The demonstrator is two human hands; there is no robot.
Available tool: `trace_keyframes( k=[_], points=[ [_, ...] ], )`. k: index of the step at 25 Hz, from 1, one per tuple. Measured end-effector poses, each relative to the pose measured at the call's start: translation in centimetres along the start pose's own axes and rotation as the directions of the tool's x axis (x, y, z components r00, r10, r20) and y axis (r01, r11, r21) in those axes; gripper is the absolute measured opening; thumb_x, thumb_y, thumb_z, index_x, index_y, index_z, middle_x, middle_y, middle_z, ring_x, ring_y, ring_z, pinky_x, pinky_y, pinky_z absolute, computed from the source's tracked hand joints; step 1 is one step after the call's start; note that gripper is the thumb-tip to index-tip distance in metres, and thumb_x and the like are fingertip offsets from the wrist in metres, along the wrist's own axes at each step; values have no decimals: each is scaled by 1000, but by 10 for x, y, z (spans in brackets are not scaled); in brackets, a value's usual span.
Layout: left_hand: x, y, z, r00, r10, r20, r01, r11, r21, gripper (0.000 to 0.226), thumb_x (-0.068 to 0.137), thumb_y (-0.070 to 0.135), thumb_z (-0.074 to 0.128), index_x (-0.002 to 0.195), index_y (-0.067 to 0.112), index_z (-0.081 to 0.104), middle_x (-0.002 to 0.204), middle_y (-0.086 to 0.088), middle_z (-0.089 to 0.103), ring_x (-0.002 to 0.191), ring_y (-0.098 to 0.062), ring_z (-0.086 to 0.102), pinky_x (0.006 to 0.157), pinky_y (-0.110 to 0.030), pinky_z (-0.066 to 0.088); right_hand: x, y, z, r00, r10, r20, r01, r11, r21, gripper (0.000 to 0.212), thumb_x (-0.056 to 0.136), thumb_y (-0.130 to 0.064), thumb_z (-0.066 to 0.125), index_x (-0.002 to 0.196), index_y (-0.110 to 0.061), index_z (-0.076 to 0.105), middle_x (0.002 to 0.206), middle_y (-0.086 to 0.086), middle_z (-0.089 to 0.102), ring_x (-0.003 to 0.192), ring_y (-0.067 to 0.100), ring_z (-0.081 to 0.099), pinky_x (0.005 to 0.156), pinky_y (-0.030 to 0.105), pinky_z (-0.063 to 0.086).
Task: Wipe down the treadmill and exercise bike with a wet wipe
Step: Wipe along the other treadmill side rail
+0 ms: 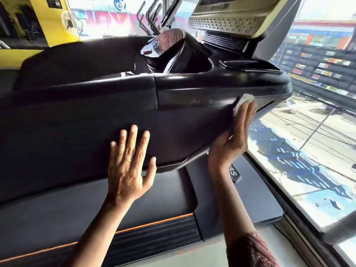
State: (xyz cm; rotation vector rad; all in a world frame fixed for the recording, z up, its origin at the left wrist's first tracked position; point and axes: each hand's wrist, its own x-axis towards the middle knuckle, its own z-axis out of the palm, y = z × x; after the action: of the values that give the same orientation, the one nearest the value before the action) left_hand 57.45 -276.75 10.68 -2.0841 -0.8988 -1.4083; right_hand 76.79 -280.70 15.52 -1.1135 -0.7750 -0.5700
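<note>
Right hand (234, 135): fingers straight & pressed together, flattening a bunched white wipe (243, 102) under the fingertips against the dark front panel (96, 116) of the treadmill (221, 195), close to the panel's right end. Left hand (128, 166): spread flat on the same panel nearer the middle, holding nothing, prob. just bracing.

Faint streaky sheen on the panel just left of the wipe. Could be the bit already covered, but w/ the glare I can't be sure.

Above the panel: recessed tray (250, 64) & pale screen housing (231, 16); no sign either way that they're wiped. Below: belt (57, 209) w/ orange trim, no wipe marks I can make out. Behind, black bars (152, 14) of other machines; can't tell if one is the exercise bike.

Judgement: approx. early-to-mid on the treadmill, w/ the panel face in progress. Upper console, lower parts & the whole exercise bike look left to do.
</note>
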Motion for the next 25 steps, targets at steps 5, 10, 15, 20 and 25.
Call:
trace_keyframes(
  k=[5,10,15,20,25],
  points=[
    [-12,-35,-23,1000,-26,4,25,998,51,65,90,32,47,149,22,22,161,4,-2,148,-18,3,119,-37,4,-84,-37,33,927,-233,294,225,973,61,50,84,19,25,129,14,45,142,22,38,144,31,19,117,50,19],
    [-33,-83,-55,997,-71,27,68,993,99,61,90,32,47,146,20,25,161,4,-3,148,-18,3,119,-36,4,-131,-70,47,802,-465,374,381,882,278,33,102,1,31,117,12,57,129,18,52,137,27,38,112,47,31],
    [-43,-121,-76,995,-99,-7,99,991,92,60,90,30,48,145,20,26,161,5,-2,148,-18,3,119,-36,4,-134,-101,77,991,-85,103,78,995,69,44,86,26,37,126,12,48,138,26,39,135,40,34,110,54,32],
    [-57,-162,-98,992,-128,18,125,985,116,60,91,31,47,145,17,26,161,-1,3,148,-19,3,119,-37,5,-190,-149,110,948,-168,271,148,985,94,43,88,19,40,130,10,46,142,16,37,145,25,14,118,48,17],
    [-70,-179,-106,988,-134,75,130,989,65,62,90,30,48,145,17,23,156,-11,15,148,-18,0,119,-36,4,-218,-154,105,623,-514,590,439,854,280,38,104,-14,28,132,-2,51,144,5,42,144,18,23,117,39,19]
  ],
)
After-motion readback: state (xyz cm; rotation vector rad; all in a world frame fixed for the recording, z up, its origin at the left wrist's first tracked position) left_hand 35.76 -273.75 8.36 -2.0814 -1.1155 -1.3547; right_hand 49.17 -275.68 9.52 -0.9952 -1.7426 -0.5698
